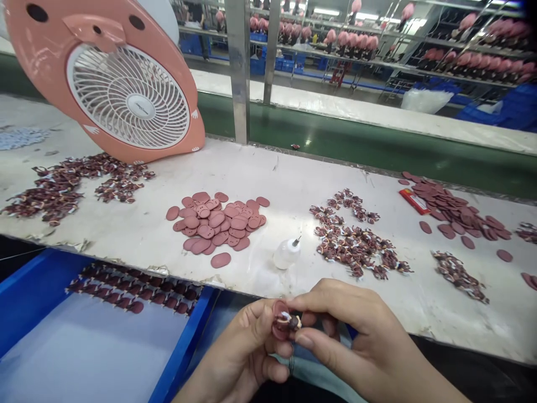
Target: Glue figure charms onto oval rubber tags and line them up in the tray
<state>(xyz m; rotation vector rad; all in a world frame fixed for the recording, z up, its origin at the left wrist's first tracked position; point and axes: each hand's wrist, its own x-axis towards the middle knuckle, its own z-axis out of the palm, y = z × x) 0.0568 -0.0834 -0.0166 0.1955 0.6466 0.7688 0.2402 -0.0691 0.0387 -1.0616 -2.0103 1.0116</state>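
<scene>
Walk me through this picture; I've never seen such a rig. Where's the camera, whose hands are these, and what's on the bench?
No machine here: a person works bare-handed, and the picture comes from a camera on their head. The left hand holds a reddish oval piece with a small dark figure across it; the right hand touches it from the other side. On the bench are a pink fan, a pale bottle with a narrow tip, heaps of oval pieces and heaps of small figures. The blue tray at lower left holds rows of similar pieces.
</scene>
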